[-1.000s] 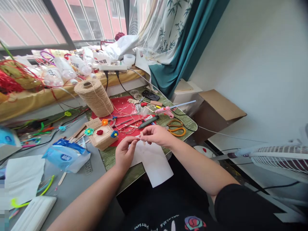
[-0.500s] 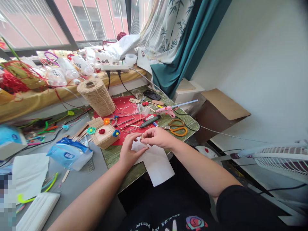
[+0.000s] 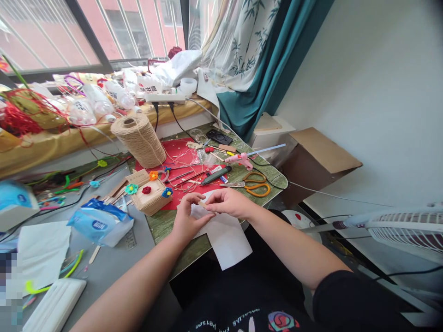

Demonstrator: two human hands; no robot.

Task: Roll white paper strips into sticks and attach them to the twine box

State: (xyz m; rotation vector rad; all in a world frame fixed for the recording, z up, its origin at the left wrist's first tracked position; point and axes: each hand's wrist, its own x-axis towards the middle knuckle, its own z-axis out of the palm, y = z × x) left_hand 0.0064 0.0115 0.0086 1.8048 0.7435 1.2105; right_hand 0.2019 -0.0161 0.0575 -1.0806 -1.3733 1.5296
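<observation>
Head view: the left hand (image 3: 186,222) and right hand (image 3: 227,203) each pinch one end of a small wooden stick (image 3: 204,204), so it stays steady just above the white paper (image 3: 229,240) at the worktop's (image 3: 159,228) near edge.

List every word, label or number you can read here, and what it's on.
Nothing reads clearly.
Blue tissue pack: white oval logo, too blurred.
White bottle: dark characters, too small.
Black shirt: upside-down white lettering, illegible.
Small stick pinched by left hand and right hand: no marking visible.
</observation>
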